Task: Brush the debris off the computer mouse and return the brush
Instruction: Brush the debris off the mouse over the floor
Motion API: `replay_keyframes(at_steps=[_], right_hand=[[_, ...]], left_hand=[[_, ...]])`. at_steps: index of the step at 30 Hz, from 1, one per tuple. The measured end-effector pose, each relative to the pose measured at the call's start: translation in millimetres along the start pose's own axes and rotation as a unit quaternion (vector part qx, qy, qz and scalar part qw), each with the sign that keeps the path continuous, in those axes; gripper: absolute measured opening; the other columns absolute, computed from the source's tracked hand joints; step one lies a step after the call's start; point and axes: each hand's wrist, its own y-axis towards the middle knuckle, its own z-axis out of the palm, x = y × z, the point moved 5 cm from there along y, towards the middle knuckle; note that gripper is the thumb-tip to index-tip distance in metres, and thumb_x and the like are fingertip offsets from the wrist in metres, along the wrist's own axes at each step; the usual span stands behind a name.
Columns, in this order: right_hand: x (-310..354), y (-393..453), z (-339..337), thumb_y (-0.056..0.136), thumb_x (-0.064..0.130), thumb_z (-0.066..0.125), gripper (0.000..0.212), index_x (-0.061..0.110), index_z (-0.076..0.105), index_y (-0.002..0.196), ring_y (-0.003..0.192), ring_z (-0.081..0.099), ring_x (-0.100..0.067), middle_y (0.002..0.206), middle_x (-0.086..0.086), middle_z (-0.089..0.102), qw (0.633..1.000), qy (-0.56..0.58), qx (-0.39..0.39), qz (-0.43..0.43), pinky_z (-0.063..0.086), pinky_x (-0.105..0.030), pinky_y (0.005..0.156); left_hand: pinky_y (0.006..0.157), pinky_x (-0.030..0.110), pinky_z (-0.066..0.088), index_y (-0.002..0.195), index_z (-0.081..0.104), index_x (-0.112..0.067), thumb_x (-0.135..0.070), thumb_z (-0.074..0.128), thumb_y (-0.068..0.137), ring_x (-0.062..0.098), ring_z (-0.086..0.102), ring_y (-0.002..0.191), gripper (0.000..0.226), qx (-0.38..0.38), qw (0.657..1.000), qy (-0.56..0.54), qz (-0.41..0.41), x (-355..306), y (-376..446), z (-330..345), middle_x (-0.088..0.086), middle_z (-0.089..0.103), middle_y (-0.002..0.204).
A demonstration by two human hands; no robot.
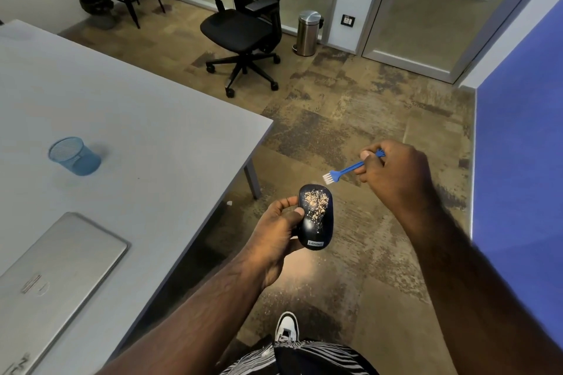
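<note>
My left hand (278, 231) grips a dark computer mouse (316, 218) from its left side, holding it over the floor just off the table's corner. Pale crumb-like debris (316, 202) covers the front half of the mouse's top. My right hand (396, 173) pinches the handle of a small blue brush (342, 170) with white bristles. The bristles point down and left and hang a short way above and right of the mouse's front, not touching it.
A grey table (137, 119) fills the left, carrying a blue mesh cup (74, 156) and a shut silver laptop (58, 265). A black office chair (243, 27) and a steel bin (307, 33) stand farther off on the brown carpet. A blue partition (518, 146) runs along the right.
</note>
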Motion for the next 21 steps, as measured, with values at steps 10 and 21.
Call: replay_keyframes(at_steps=[10,21], right_hand=[[-6,-3,-1,0.093,0.019,0.061,0.009,0.019,0.069,0.09,0.066,0.072,-0.015,0.072,0.002,0.072,1.0,0.029,0.003,-0.001,0.062,-0.041,0.067],[-18,-2,-16,0.096,0.014,0.059,0.011,0.015,0.07,0.097,0.058,0.071,-0.004,0.071,0.004,0.072,0.994,0.101,-0.027,0.028,0.06,-0.029,0.064]], left_hand=[[0.066,0.033,0.056,0.121,0.058,-0.014,-0.01,0.05,0.095,0.014,0.066,0.081,0.028,0.004,1.0,-0.013,-0.007,1,3,-2,0.006,0.072,0.101],[0.078,0.04,0.058,0.124,0.061,-0.001,-0.008,0.046,0.096,0.025,0.063,0.097,0.032,0.036,0.983,-0.174,-0.049,1,8,-2,0.016,0.067,0.113]])
